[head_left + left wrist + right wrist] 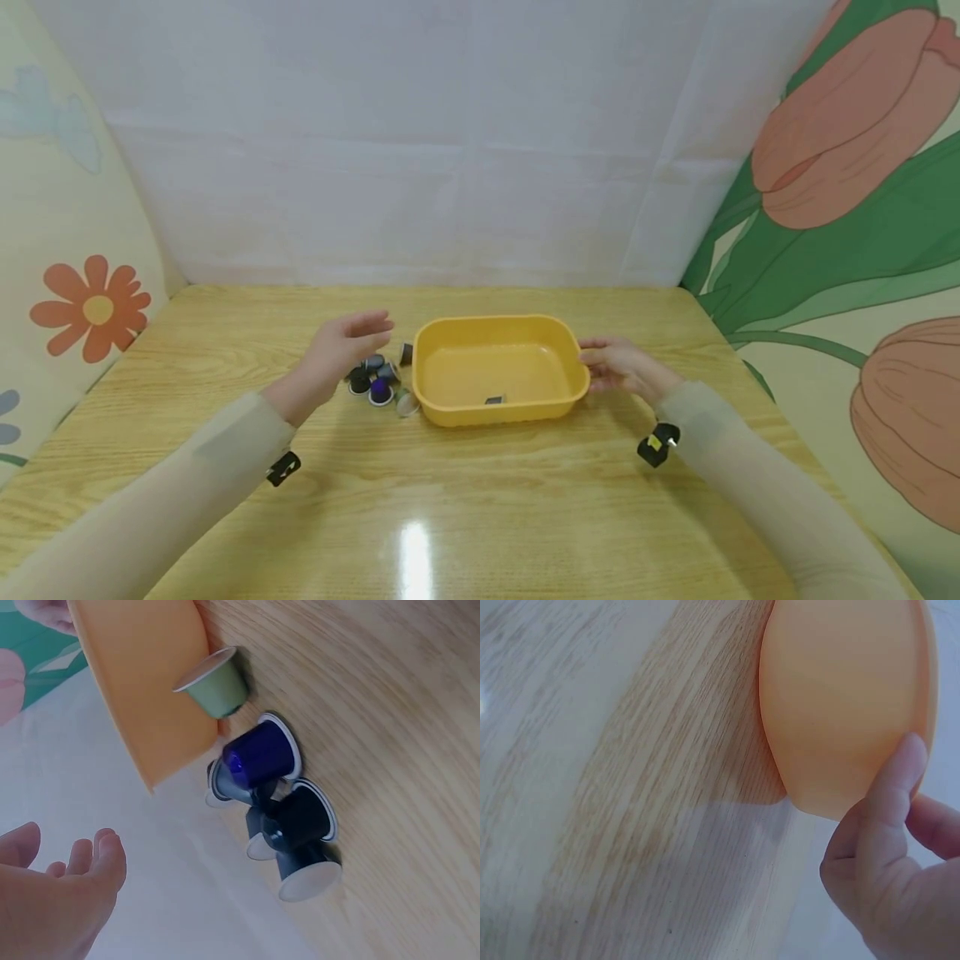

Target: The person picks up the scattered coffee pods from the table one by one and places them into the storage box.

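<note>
A yellow plastic basin stands on the table, and my right hand grips its right end by the rim. In the right wrist view a finger lies along the basin's outer wall. My left hand is held over the left side of the table with nothing in it, fingers loosely extended. Beside and below it lie several coffee capsules: a purple capsule, a green capsule, a black capsule and other dark ones. A small grey piece shows inside the basin near its front wall.
The wooden table runs back to a white sheet. Flower-patterned cloth hangs at both sides, with an orange flower on the left. The green capsule lies close against the basin's left end.
</note>
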A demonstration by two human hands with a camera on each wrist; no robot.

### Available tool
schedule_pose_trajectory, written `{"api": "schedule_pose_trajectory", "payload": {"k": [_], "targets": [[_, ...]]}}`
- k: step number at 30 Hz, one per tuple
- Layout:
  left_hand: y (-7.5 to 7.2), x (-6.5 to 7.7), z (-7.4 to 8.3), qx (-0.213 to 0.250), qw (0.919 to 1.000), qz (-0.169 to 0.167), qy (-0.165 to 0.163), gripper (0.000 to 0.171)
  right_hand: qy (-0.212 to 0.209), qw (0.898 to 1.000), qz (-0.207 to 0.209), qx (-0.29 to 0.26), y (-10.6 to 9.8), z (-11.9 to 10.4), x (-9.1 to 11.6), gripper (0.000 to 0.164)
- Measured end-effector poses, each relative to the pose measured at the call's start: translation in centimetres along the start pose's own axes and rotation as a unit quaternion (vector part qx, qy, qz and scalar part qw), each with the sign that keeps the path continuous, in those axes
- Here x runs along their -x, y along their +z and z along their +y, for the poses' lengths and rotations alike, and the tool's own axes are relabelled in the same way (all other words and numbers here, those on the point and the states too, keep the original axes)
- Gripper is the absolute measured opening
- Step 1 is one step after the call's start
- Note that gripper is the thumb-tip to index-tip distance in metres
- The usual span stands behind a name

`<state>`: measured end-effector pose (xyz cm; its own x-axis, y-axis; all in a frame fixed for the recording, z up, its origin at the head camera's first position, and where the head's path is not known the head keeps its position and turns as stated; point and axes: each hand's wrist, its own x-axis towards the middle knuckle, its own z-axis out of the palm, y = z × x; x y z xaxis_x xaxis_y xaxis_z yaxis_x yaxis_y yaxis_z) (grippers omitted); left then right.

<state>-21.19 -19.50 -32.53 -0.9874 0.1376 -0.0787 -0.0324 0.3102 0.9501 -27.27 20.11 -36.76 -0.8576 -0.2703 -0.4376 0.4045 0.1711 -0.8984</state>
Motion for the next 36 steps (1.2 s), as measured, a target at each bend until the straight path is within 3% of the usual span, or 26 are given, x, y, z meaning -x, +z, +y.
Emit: {"api": "schedule_pose_trajectory", "payload": {"k": [28,36], "targets": [[-2.3,1.3,-2.7,-0.043,0.9987,0.024,0.011,0.056,-0.008,1.000,0.002,0.024,-0.1,0.0,0.1,0.051],[-3.0,1.2,-4.0,-0.114,0.9924,0.029,0.035,0.059,-0.006,1.000,0.000,0.025,0.0,0.0,0.1,0.051]]}}
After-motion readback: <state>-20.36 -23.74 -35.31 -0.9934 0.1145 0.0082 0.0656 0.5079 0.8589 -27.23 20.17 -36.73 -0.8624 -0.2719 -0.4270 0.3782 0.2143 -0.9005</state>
